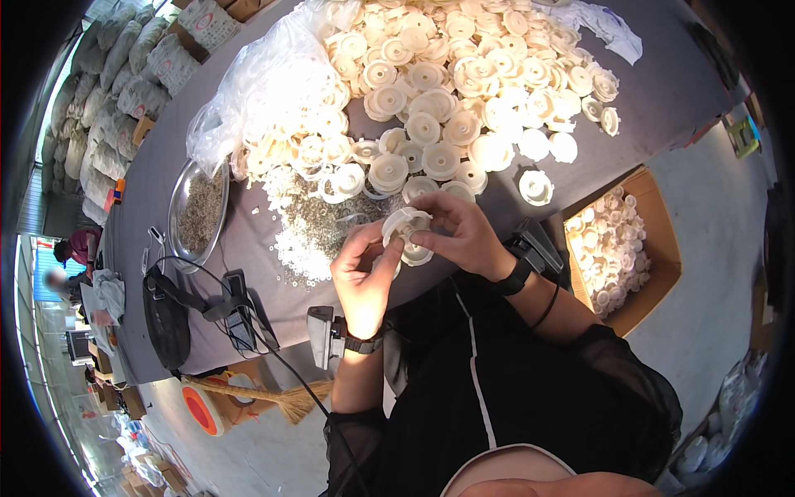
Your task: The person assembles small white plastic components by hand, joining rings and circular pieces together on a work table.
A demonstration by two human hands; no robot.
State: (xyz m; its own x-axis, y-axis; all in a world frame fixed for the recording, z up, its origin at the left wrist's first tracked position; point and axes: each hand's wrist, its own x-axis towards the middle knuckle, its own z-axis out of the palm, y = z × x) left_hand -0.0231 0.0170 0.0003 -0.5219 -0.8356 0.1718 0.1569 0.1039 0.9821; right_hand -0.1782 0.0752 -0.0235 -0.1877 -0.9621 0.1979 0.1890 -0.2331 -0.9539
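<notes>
Near the front edge of the table, both my hands hold one round, cream-white plastic part (404,222) with a raised rim. My left hand (364,267) grips its left and lower side, thumb pressed against it. On the other side my right hand (464,236) pinches it between thumb and fingers. A second cream-white piece (416,253) shows just below the fingers; whether it is joined to the first I cannot tell. Right behind the hands lies a large heap of similar round plastic parts (439,108). A pile of tiny clear and grey pieces (302,232) spreads beside my left hand.
An oval metal tray (172,219) of small brownish bits stands at the left. Near it lie a black pouch (168,323) and cables. A clear plastic bag (265,79) covers the heap's left side. Right of the table, a cardboard box (662,269) holds white parts.
</notes>
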